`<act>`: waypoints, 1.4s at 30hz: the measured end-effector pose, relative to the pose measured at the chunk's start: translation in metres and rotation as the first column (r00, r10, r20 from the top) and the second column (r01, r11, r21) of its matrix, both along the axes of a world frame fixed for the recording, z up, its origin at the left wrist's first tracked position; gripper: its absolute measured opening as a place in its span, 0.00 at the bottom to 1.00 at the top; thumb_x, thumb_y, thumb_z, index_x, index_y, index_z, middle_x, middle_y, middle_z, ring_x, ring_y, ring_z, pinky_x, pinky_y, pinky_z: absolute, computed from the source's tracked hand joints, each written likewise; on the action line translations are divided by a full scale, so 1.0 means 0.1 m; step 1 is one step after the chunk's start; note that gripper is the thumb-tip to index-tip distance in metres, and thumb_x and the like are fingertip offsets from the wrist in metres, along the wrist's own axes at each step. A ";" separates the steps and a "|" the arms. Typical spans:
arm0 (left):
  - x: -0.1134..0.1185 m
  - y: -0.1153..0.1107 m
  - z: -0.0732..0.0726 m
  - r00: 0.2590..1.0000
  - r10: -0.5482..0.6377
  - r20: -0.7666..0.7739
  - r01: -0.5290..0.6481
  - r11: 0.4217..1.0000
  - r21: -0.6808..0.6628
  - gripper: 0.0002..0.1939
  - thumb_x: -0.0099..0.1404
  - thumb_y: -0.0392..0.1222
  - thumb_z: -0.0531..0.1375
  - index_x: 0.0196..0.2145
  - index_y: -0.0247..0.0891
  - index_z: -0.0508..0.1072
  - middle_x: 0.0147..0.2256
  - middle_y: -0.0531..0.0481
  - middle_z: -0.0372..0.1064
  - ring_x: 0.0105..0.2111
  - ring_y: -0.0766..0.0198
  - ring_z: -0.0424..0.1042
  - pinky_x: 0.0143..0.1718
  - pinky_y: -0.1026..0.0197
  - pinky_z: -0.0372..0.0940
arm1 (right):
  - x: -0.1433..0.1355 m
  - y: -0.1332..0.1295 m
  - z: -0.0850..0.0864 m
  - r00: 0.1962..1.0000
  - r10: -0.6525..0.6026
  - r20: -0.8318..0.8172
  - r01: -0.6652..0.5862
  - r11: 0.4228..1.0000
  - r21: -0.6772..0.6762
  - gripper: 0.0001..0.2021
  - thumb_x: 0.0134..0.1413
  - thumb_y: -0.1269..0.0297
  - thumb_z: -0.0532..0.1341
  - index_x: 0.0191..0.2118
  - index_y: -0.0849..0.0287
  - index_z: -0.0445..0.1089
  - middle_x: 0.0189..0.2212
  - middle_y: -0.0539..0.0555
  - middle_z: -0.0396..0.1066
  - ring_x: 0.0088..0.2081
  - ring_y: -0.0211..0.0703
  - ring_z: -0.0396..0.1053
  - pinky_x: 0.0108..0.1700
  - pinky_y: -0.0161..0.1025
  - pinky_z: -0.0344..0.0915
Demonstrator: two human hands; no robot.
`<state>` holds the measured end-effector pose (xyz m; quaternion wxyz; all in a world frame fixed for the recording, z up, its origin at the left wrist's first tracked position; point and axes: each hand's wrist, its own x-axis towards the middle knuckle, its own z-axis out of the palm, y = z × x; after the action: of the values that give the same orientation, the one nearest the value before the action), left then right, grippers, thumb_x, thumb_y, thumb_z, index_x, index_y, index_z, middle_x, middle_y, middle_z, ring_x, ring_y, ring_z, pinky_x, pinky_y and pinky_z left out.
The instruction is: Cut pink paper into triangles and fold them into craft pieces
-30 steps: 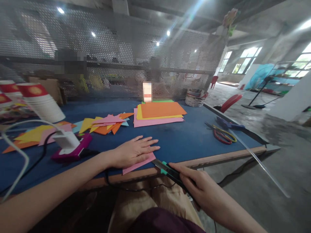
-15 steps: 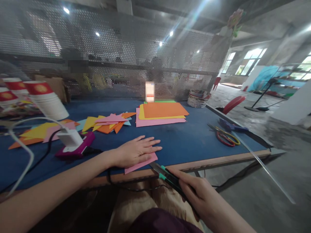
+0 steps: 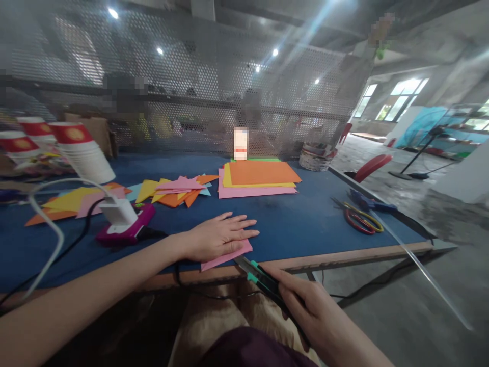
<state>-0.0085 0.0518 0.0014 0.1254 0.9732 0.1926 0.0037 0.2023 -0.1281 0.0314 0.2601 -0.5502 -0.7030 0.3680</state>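
My left hand lies flat with its fingers stretched out, pressing a pink sheet of paper onto the blue tabletop near the front edge. Most of that sheet is hidden under the palm. My right hand is wrapped round a black and green utility knife. Its blade is out and points up and left, with the tip at the sheet's front edge. Behind my left hand lie a stack of coloured paper, orange on top, and a loose pile of cut paper pieces.
At the left are a purple power strip with a white charger, cables, and stacked paper cups. Scissors and a blue tool lie at the right, by a clear rod. A basket stands behind.
The view has shifted slightly, so the table's things sit a little further right. My left hand stays on the pink sheet, and the knife tip stays by its front edge.
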 end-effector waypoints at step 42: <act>0.00 -0.01 0.03 1.000 -0.004 0.016 0.004 1.000 0.000 0.25 0.71 0.59 0.38 0.64 0.60 0.47 0.67 0.63 0.38 0.67 0.60 0.38 0.65 0.49 0.35 | -0.18 0.09 0.01 0.997 0.052 -0.060 -0.052 0.999 0.008 0.21 0.65 0.67 0.49 0.61 0.49 0.60 0.56 0.48 0.68 0.57 0.44 0.65 0.59 0.44 0.59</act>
<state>-0.0085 0.0507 0.0043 0.1267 0.9736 0.1895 0.0112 0.1845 -0.1193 0.0328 0.2732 -0.5195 -0.7102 0.3889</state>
